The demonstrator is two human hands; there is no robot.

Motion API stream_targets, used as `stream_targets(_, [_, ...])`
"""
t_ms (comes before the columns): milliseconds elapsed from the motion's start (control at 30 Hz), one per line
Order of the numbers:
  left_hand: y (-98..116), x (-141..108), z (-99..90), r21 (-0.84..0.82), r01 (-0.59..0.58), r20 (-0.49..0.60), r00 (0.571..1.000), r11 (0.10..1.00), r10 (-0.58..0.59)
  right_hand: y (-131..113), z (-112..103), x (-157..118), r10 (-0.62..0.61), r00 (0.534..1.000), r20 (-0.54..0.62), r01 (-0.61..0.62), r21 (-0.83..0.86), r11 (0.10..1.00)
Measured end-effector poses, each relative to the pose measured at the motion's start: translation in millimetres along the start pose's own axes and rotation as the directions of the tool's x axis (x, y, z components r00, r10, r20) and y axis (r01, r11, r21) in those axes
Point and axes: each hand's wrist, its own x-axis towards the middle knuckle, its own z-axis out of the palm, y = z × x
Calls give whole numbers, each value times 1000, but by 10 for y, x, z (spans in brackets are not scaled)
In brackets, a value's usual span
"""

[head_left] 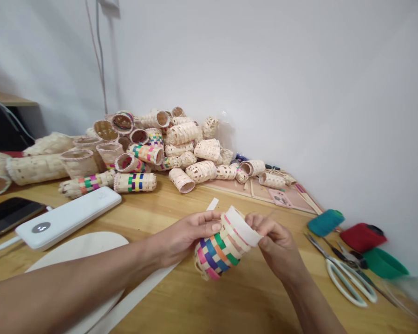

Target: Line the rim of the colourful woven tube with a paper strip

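My left hand (186, 234) grips a small woven basket (218, 253) with coloured bands, tilted on its side just above the wooden table (181, 297). My right hand (275, 241) pinches a white strip (242, 226) that curves around the basket's rim. The strip's loose end (212, 204) pokes out behind my left fingers.
A heap of small woven baskets (160, 148) fills the back of the table against the wall. A white power bank (68, 217) and a dark phone (7, 214) lie at left. Scissors (348, 273), thread spools (325, 221) and a green bowl (383, 263) sit at right.
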Motion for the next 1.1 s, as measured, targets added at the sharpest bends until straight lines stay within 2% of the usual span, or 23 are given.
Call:
stream_targets(233, [17,9,22,-40,48,-92,994,998,-51,27,2,-17,29,999,-22,-29,-25,999])
stream_targets(400, [32,25,8,-41,43,-83,995,998,-47,26,-1,-15,29,999,-18,-30,-32,999])
stream_targets(600, [72,28,-1,-22,41,-23,999,999,-41,16,7,-19,25,1000,-1,-25,-46,999])
stream_targets(1100, [48,28,-23,6,33,-168,985,999,-32,43,66,3,45,999,-28,-46,-27,999])
